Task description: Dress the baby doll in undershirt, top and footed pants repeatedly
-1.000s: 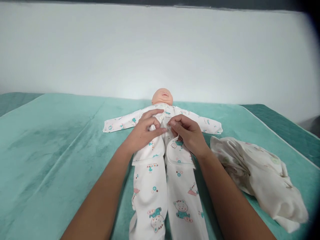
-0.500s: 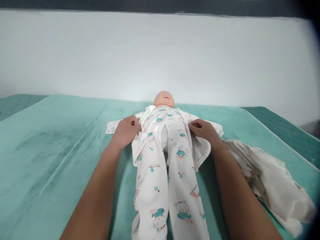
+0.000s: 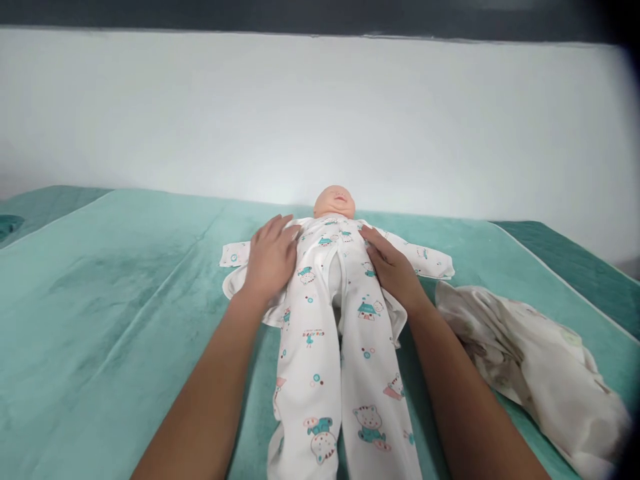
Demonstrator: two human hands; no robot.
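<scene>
Left hand (image 3: 273, 257) and right hand (image 3: 393, 267) have uncurled from the white printed cloth jacket (image 3: 397, 315), fingers now extended against the pink-headed plastic doll (image 3: 334, 201) centred on teal plush fabric (image 3: 150, 313). Uneven pressing could bunch the jacket.

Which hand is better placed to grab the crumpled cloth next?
Right hand, likely: it's on the side of the dressed doll nearer the crumpled cloth; the left hand is opposite.
</scene>
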